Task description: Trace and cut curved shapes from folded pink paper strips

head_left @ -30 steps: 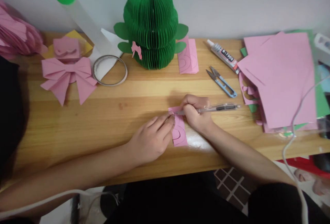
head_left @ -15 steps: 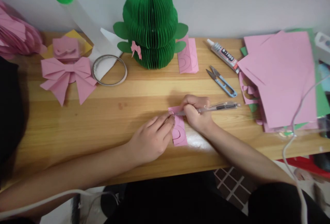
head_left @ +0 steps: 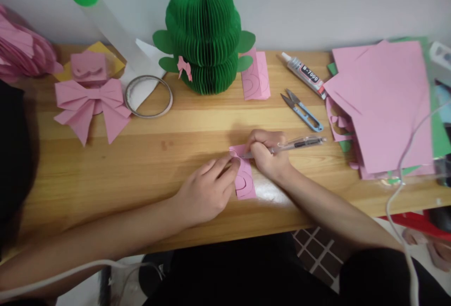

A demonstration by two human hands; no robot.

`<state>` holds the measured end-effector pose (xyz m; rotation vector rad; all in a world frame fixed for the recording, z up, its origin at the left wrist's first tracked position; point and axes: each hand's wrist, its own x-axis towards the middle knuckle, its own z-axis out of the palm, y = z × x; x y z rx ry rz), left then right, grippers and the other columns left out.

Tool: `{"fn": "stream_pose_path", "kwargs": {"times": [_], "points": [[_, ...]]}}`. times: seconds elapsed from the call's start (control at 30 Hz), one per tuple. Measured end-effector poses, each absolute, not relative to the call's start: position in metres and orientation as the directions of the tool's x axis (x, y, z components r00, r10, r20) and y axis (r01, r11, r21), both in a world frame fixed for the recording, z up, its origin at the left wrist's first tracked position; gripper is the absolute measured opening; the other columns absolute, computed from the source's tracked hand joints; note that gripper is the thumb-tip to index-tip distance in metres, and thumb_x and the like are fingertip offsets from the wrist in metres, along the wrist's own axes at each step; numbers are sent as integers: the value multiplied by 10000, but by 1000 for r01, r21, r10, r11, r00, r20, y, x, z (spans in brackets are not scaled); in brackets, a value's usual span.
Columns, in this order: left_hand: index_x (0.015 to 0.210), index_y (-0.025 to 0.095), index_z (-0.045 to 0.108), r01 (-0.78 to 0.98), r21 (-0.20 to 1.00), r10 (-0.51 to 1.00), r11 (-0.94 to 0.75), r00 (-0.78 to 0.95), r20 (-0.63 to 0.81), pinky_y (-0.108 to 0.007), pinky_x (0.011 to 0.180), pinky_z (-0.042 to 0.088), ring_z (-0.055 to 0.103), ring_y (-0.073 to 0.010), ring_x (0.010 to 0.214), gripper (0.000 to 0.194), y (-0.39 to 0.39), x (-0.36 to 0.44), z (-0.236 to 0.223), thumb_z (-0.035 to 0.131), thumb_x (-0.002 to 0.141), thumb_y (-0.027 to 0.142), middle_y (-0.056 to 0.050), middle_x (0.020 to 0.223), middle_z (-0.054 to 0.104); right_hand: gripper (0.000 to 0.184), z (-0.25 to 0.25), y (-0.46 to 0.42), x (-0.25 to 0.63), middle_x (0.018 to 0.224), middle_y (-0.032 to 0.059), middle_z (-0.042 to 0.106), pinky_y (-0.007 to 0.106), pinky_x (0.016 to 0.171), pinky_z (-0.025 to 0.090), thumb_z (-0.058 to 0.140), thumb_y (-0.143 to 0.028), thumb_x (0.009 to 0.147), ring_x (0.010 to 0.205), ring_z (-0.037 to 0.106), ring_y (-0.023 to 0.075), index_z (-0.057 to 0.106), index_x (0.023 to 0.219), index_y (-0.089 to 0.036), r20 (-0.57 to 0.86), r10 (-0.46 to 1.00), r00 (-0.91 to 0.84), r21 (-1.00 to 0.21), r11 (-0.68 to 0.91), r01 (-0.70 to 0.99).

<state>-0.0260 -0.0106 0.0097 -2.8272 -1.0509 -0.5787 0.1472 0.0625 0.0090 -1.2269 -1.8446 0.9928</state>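
Note:
On the wooden table, a small strip of pink paper (head_left: 245, 185) with curved outlines lies between my hands. The fingers of my left hand (head_left: 207, 187) are bent together at its left edge, pinning it down. In my right hand (head_left: 268, 155) is a slim pen (head_left: 299, 144) with a clear barrel, gripped low in a fist. The barrel slants back to the right, and its point touches the upper part of the paper close to my left fingertips. My fingers partly cover the outlines there.
Behind stand a green honeycomb-paper figure (head_left: 204, 29) and more marked pink paper (head_left: 260, 78). A glue tube (head_left: 306, 76), thread snips (head_left: 302, 111) and stacked pink sheets (head_left: 391, 109) lie right. Leftward are a tape roll (head_left: 131, 102) and a pink bow (head_left: 93, 104). A white cable (head_left: 389, 202) hangs right.
The whole view has shifted slightly. My left fingertips have moved a little at the paper's edge; the pen stays at nearly the same spot.

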Motion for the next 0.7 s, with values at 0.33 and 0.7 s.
{"fn": "stream_pose_path", "kwargs": {"times": [0.33,0.7], "points": [[1025,33,662,631,99,618,-769,695,367,-344,863,496,600,-262,1114,337,-11,-27,9,344,914,20,-143,1167,680,205,7,62,149,450,-17,491,231,446,340,389,-145,648,423,444,95,474,468,-193,134,938,-320,-883,260,391],[997,38,680,636,55,607,-769,701,375,-330,821,513,630,-251,1046,363,-9,-26,13,329,907,22,-117,1134,704,211,9,63,148,426,-33,409,233,439,312,372,-152,644,417,391,89,384,442,-213,120,937,-329,-888,249,387]]}}
